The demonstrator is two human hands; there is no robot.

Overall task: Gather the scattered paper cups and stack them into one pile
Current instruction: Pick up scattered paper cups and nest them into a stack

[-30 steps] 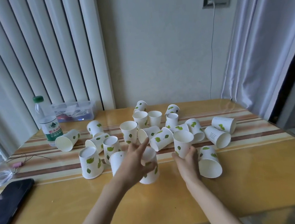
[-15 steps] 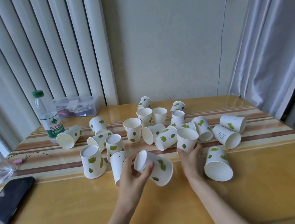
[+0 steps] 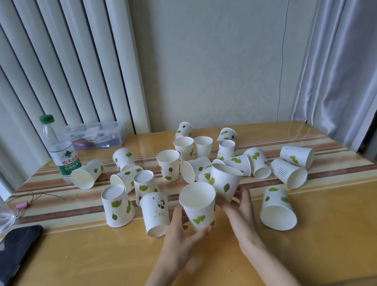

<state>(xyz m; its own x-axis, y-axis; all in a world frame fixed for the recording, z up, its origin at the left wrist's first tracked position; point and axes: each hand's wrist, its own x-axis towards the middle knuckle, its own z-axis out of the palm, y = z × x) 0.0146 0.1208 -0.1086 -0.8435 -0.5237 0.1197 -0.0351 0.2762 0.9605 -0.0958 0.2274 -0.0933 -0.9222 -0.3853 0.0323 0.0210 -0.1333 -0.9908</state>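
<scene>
White paper cup with green leaf (image 3: 199, 206) held upright in left hand (image 3: 181, 236), mouth up and tipped slightly toward the camera, long axis near vertical; fingers wrapped around its lower wall. Right hand (image 3: 240, 213) just beside it, fingers clamped on the base of a second cup (image 3: 226, 181), mouth up and leaning left, axis tilted off vertical. Judged: first nesting about to happen, no pile built yet. Panda-print cup (image 3: 155, 213) mouth-down near the left hand; another leaf cup (image 3: 277, 208) lies tipped to the right, mouth toward the camera. Farther back, roughly twenty scattered cups (image 3: 185, 163) on the wooden table (image 3: 325, 233): some upright, some inverted, several on their sides pointing different ways. Nearly all left to gather.
</scene>
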